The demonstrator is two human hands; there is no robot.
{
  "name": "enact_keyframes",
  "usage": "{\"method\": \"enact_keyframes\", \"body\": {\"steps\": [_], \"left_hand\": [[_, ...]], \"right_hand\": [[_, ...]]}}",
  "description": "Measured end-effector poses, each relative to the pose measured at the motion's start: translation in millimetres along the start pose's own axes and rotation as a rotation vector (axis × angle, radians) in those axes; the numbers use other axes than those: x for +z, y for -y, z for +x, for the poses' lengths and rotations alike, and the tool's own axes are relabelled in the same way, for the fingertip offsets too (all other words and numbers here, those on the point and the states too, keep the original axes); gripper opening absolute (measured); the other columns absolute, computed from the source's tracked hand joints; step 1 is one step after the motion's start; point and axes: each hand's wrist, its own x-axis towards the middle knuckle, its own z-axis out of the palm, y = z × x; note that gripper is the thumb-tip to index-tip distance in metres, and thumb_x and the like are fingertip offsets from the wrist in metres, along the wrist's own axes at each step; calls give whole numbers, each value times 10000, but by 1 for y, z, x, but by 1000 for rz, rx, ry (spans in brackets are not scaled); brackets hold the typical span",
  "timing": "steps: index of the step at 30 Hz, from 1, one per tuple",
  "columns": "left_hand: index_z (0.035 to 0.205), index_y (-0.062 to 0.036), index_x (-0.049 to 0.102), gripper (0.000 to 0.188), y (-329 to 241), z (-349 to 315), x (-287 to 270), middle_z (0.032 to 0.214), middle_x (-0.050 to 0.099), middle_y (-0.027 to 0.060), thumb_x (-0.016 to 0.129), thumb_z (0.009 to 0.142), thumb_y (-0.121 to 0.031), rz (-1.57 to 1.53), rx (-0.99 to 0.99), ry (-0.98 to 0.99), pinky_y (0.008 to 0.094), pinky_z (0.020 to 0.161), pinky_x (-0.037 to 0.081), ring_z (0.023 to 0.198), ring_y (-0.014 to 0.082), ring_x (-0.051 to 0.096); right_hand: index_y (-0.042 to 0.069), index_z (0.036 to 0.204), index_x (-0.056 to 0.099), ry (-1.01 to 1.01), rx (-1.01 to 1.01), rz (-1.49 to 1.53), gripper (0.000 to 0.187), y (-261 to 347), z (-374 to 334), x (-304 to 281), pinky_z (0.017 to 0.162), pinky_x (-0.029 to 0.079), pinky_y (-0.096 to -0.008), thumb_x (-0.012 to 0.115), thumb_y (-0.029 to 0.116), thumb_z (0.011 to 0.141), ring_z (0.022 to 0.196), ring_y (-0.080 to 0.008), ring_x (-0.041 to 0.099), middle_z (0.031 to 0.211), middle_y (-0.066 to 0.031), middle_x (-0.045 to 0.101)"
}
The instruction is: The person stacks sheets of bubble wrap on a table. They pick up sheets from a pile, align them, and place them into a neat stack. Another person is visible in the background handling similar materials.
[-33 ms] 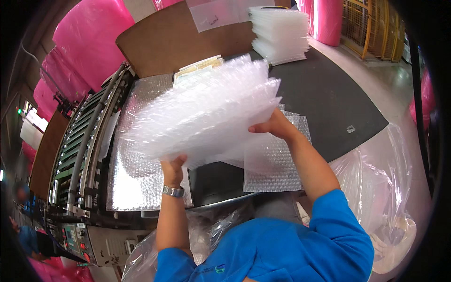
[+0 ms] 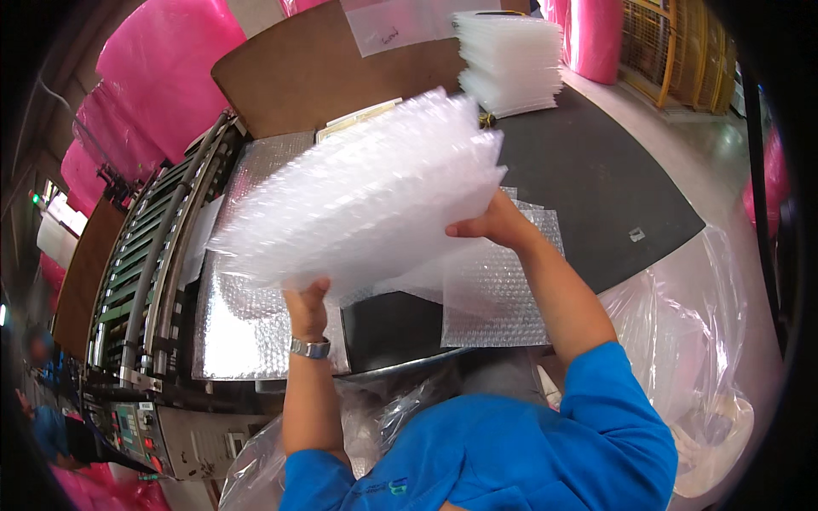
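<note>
A thick stack of translucent white bubble-wrap sheets (image 2: 358, 192) is held up, tilted, above the table, its far edges blurred. At its near left corner my left hand (image 2: 305, 311) grips it, thumb on top, a metal watch on the wrist. My right hand (image 2: 494, 226) closes on the right edge, thumb over the top and the other fingers mostly hidden. Underneath, flat bubble-wrap sheets (image 2: 498, 298) lie on the table near my right forearm. A larger silvery bubble-wrap sheet (image 2: 247, 341) lies beneath my left hand's side.
The dark table (image 2: 596, 179) has a curved right edge. A neat stack of white sheets (image 2: 511, 64) stands at the back, beside a brown board (image 2: 324, 77). Left is a roller conveyor (image 2: 145, 264) with a control panel (image 2: 141, 434). Pink rolls (image 2: 170, 68) stand behind; clear plastic (image 2: 682, 332) hangs at right.
The held stack has shifted slightly left, and its sheets lie closer together at the right edge. Both hands have moved a little to the left with it.
</note>
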Motion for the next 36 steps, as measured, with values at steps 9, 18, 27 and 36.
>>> {"method": "enact_keyframes", "body": {"steps": [9,18,27,36], "left_hand": [[1355,-37,-29,1257,-125,-46,-29,1392,131,192,748,506,-543,998,737,-174,417,1045,109,1291,299,141],[1223,42,323,961,-76,-42,-57,1146,462,134,834,475,-281,445,-151,130,344,904,360,1047,230,452],[1283,17,198,798,-53,-42,-25,1158,419,155,704,671,-53,563,166,-144,372,908,353,1016,251,455],[1313,-1,175,853,-57,-36,-36,1251,345,138,716,665,-121,386,285,-270,364,966,278,1137,241,354]], "right_hand": [[25,1169,400,347,-209,-467,731,97,34,31,889,368,-337,717,192,532,1041,-274,484,1083,-174,505],[74,1170,436,600,-404,-813,686,101,55,87,885,370,-358,672,212,540,1020,-314,467,1061,-160,506],[101,1221,421,-39,-751,-908,708,75,34,85,928,310,-404,702,309,605,1062,-334,439,1119,-160,489],[191,1316,319,151,353,-1174,896,-73,-92,-15,998,95,-579,603,634,591,1290,-344,154,1376,-190,212]]}}
